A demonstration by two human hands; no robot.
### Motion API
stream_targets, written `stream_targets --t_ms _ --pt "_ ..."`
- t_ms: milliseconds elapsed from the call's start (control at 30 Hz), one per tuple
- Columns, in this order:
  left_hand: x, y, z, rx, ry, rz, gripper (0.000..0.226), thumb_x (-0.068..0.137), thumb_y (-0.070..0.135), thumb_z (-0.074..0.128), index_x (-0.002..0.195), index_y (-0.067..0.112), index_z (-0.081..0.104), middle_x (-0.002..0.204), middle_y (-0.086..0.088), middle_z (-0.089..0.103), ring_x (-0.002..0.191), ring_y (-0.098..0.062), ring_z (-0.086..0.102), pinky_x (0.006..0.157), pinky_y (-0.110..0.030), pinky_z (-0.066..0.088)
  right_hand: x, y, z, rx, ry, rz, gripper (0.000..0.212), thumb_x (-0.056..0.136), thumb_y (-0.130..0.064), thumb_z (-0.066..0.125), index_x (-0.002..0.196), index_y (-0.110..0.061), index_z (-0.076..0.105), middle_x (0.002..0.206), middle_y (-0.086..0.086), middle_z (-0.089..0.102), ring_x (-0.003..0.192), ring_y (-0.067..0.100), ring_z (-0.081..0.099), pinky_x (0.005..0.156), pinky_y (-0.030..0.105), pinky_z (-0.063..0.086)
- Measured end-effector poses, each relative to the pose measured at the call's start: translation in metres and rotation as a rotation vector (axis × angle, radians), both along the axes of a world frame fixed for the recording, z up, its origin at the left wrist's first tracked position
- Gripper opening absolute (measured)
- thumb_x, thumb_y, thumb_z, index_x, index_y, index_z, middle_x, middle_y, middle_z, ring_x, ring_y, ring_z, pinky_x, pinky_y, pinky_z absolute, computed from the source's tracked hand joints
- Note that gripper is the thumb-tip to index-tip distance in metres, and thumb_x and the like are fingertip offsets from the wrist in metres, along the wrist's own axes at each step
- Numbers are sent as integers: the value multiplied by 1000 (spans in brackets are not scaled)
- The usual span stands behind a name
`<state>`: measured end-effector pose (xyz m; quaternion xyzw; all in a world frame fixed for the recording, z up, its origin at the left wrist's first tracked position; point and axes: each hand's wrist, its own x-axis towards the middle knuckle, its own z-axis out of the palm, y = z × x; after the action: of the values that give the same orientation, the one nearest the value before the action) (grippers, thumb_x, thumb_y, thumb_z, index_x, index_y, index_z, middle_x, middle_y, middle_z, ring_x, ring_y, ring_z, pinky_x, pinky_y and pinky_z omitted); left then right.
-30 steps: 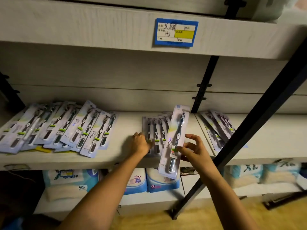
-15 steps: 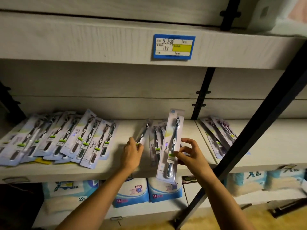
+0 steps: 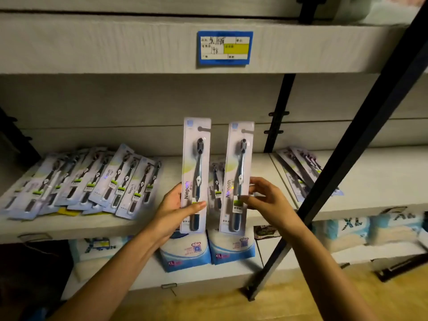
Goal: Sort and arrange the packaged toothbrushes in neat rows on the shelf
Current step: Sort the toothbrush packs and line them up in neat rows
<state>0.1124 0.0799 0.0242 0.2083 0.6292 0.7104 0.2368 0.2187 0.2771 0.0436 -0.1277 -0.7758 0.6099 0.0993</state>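
Head view: one packaged toothbrush held upright in each hand, in front of the shelf.

The left hand is closed on the left pack, thumb across its front; the right hand pinches the right pack between fingertips. Both packs are clear of the shelf. Judged step: pick-up and comparison before placement. The next move calls for laying both flat, edges parallel, probably onto the small central stack. The shelf also carries a fanned pile at left and a smaller group at right.
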Motion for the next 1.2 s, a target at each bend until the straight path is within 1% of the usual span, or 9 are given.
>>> stream_targets --t_ms 67,200,300,400,533,700,900,1100,1200 --pt "17 7 5 5 13 -14 43 79 -13 59 109 18 56 98 7 73 95 -6 67 76 -16 53 15 8 4 22 28 17 36 86 -10 62 119 -19 52 103 -3 63 92 7 67 76 20 56" --pt "50 28 10 -11 44 -33 43 80 -10 58 111 21 55 103 9 72 100 -6 65 78 -16 52 48 29 9 49 59 64 35 86 -9 62 117 -22 52 105 -4 62 94 8 67 75 18 55" --pt "80 51 9 -15 24 -11 43 81 -9 57 111 22 55 103 9 72 99 -7 66 77 -17 53 77 55 12 39 67 112 34 86 -7 60 112 -28 51 104 0 63 93 11 68 76 23 57" --pt "117 80 6 -21 -3 32 43 80 -11 57 110 20 55 100 6 73 97 -7 67 81 -21 55 106 86 12 -13 47 175 34 87 -5 59 115 -23 51 106 4 63 94 16 68 79 32 58" --pt "165 119 3 -34 -33 81 43 81 -12 56 105 23 54 91 11 73 90 -2 68 72 -15 54 140 122 10 30 50 228 35 86 -7 61 115 -24 51 100 3 64 91 20 68 75 37 59" --pt "204 150 6 -68 -37 59 43 82 -10 56 105 26 52 91 15 73 90 0 67 70 -13 52 176 160 11 8 53 262 33 87 -4 59 112 -25 51 106 9 63 90 23 69 73 31 59" --pt "221 186 6 -90 -50 5 48 83 -5 58 116 30 50 102 12 71 100 -4 65 79 -18 54 207 200 6 -3 64 141 35 86 -4 61 119 -13 51 104 10 64 87 24 70 76 39 59" --pt "239 245 9 -90 -51 -38 42 83 -9 55 105 28 53 93 14 73 91 -1 67 74 -17 55 226 249 6 -29 99 64 35 85 1 62 117 -10 54 97 11 63 76 16 66 74 28 57" --pt "244 281 6 -100 -58 -16 42 83 -9 56 105 27 54 97 11 72 90 -2 68 75 -18 55 231 287 3 -4 72 60 35 85 -3 63 117 -14 54 97 6 64 79 17 68 75 35 57"
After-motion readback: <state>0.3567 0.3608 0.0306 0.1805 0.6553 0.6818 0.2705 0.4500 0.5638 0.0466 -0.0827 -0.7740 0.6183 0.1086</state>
